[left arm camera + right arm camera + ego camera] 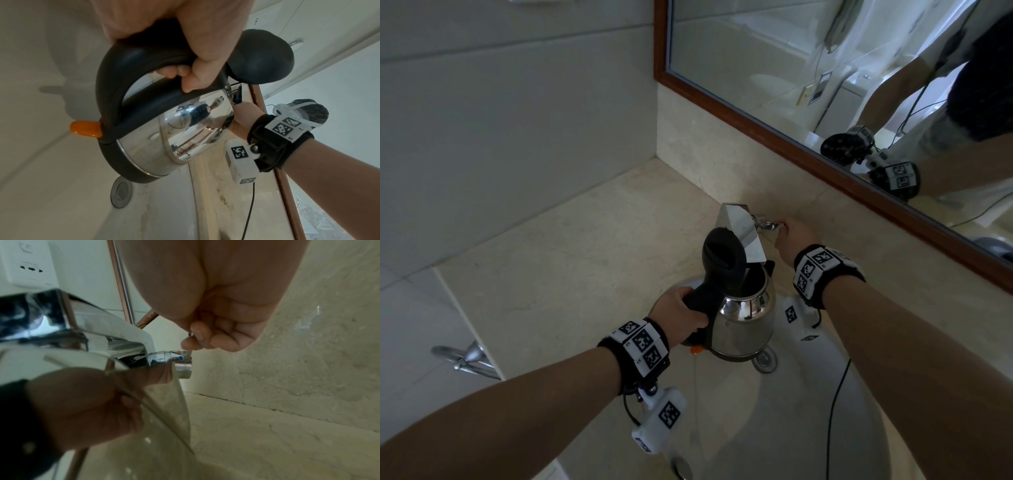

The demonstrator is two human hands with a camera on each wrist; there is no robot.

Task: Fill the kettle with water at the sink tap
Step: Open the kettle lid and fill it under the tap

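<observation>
A steel kettle (743, 318) with a black handle and an open black lid (724, 260) hangs over the white sink basin (808, 394). My left hand (681, 315) grips its handle; in the left wrist view the fingers (191, 76) wrap the handle above the shiny kettle body (185, 129) and orange switch (86, 129). The kettle's mouth sits right below the chrome tap spout (739, 229). My right hand (794, 236) is at the tap handle (770, 226); its fingertips (205, 337) pinch the thin lever above the blue-dotted tap handle (176, 358). No water stream shows.
A marble counter (585, 257) surrounds the basin, and the drain (765, 361) lies under the kettle. A brown-framed mirror (791, 130) runs along the back wall close behind the tap. A chrome towel ring (465, 356) hangs at the left. A black cable (835, 411) crosses the basin.
</observation>
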